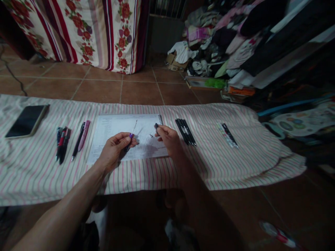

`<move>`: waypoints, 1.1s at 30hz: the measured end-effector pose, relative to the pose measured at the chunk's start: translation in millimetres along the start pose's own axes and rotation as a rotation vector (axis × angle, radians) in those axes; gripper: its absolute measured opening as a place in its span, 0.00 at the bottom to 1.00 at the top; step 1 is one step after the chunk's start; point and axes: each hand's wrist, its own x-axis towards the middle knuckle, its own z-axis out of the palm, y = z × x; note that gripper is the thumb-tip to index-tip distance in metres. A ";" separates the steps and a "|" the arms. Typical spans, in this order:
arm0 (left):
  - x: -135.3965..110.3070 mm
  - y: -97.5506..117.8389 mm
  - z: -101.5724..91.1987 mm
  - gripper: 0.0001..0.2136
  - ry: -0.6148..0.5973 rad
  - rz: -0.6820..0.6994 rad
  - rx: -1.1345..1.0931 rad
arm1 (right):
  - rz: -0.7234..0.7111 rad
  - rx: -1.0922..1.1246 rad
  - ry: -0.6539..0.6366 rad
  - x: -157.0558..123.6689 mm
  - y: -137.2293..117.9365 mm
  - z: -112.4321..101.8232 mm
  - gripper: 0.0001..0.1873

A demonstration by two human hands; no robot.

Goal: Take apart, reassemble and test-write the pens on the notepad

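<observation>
Striped cloth (146, 177) on the tile floor carries nearly everything we count here. Our left hand (113, 150) grasps a slim pen (131, 134) with a purple band, fingers closed round it, its tip pointing up over a spiral notebook (125, 134). Our right hand (169, 139) pinches a small dark pen part (156, 127) between finger and thumb (too small for us to name it better). One more tiny dark piece (151, 135) lies on the notebook page, between the hands.

Left of the notebook: a tight bunch of pens (62, 144), about three, then a pair side by side, one black pen (77, 141) and one pink pen (87, 136). Right of it: about four black pens (185, 131) laid together, then one clear packet (227, 135) with a black pen inside. One phone (26, 121) lies at the far left.

Beyond the cloth: a cardboard box (175, 62) under a white garment, a shallow box (199, 83) with something green in it, and a heap of clothes (222, 38).
</observation>
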 end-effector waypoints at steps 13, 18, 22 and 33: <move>-0.3 0.0 0.5 0.12 -0.003 0.010 0.009 | 0.277 0.441 -0.032 -9.4 -19.8 3.1 0.09; -1.1 1.1 1.6 0.12 -0.002 -0.001 0.052 | 0.251 0.514 -0.087 -8.3 -16.7 1.2 0.11; -2.5 2.4 3.9 0.12 -0.019 0.000 0.114 | 0.245 0.566 -0.126 -7.1 -18.7 1.3 0.12; -6.3 -1.7 7.7 0.12 -0.085 -0.020 0.235 | 0.179 0.536 -0.050 -7.9 -19.1 6.6 0.10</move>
